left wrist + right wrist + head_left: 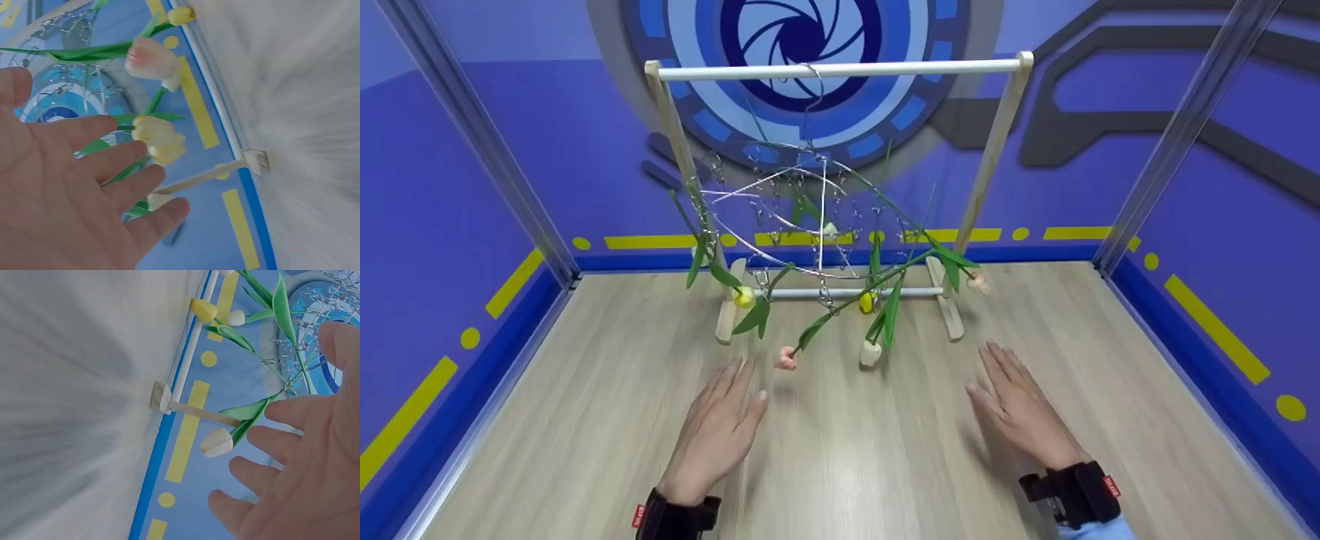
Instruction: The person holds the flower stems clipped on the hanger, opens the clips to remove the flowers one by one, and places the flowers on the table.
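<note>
A wooden rack point(990, 157) with a white top rail stands on the wood-look table point(855, 457). From the rail hangs a round wire clip hanger point(802, 217), tilted, with artificial tulips clipped head down: yellow ones point(744, 297), a pink one point(786, 358) and a white one point(870, 352). My left hand point(716, 427) lies flat and open just below the pink tulip, holding nothing. My right hand point(1020, 405) is also open, fingers straight, right of the white tulip. The wrist views show straight fingers point(112, 163) point(281, 444) in front of tulips point(157, 138) point(216, 441).
Blue walls with yellow stripes point(652, 241) enclose the table on three sides. Metal posts point(472, 135) point(1185, 127) stand at the back corners. The rack's feet point(727, 311) point(949, 307) rest near the back edge. Black wrist straps point(1072, 491) sit on both wrists.
</note>
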Motion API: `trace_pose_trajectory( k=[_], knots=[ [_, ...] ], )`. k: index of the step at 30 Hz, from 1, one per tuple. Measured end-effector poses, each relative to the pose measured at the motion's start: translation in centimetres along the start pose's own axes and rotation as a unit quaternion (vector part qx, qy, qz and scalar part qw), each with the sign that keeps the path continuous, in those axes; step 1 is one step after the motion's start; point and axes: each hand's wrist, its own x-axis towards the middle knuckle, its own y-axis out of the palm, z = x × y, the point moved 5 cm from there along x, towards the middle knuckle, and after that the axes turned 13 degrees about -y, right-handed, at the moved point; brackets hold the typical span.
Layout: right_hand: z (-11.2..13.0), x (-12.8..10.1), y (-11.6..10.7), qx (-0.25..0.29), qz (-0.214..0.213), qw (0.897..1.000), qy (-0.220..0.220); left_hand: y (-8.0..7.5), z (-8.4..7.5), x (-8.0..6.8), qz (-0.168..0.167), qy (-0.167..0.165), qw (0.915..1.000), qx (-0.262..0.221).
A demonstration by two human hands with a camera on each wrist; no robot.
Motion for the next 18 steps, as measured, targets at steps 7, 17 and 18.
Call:
trace_pose_trajectory(
  k=[7,17,18],
  knots=[
    [0.4,0.7,0.0,0.019,-0.018,1.000,-0.007,-0.3,-1.7,0.0,-0.011,0.044,0.9989,-0.012],
    [1.3,1.6,-0.1,0.027,-0.072,0.996,-0.036,-0.5,-3.1,0.3,-0.008,0.061,0.9971,-0.046],
    [1.3,1.7,-0.1,0.026,-0.078,0.996,-0.040,-0.5,-3.3,0.4,-0.007,0.060,0.9969,-0.051]
  ],
)
